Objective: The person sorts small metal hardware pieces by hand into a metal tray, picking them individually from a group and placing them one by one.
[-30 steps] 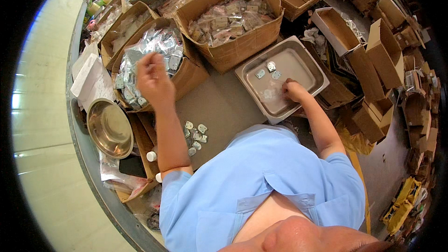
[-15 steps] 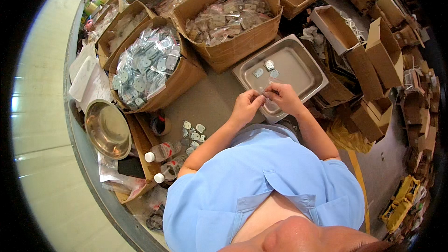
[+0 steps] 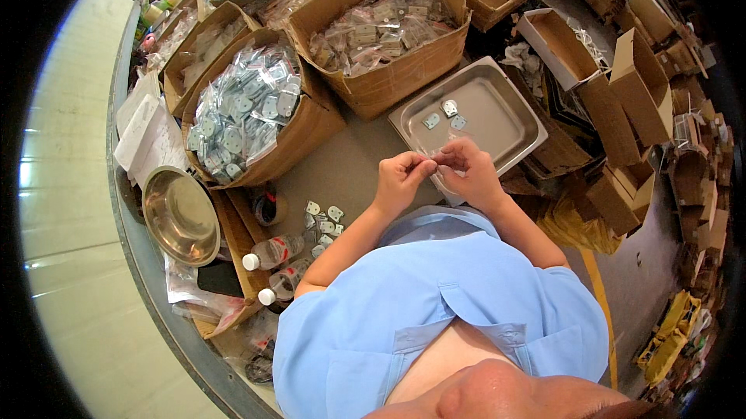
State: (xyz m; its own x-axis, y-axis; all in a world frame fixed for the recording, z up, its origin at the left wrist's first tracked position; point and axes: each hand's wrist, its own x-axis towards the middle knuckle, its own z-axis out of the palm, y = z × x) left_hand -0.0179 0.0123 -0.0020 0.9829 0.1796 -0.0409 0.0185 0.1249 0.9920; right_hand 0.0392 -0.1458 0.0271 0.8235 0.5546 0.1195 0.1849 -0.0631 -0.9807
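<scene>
Both my hands meet above the near edge of a rectangular steel tray (image 3: 509, 100). My left hand (image 3: 402, 178) pinches a small clear plastic bag (image 3: 437, 149) between thumb and forefinger. From the other side my right hand (image 3: 468, 170) is closed on the same bag, fingers curled. What the bag contains, if anything, is hidden by my fingers. Inside the tray, beyond my hands, lie three small metal plates (image 3: 449, 108) with holes. A loose pile of similar plates (image 3: 325, 221) rests on the table left of my left forearm.
A cardboard box of bagged metal plates (image 3: 245, 108) stands at left, beside another box of bagged parts (image 3: 381, 31). Nearer are a round steel bowl (image 3: 181, 215), two plastic bottles (image 3: 277, 252) and a tape roll (image 3: 266, 208). Empty cartons (image 3: 637, 93) crowd the right.
My hands have shifted slightly left and toward my body, still together on the bag. The right hand's fingers have turned more upward. The plates in the tray stay put.
</scene>
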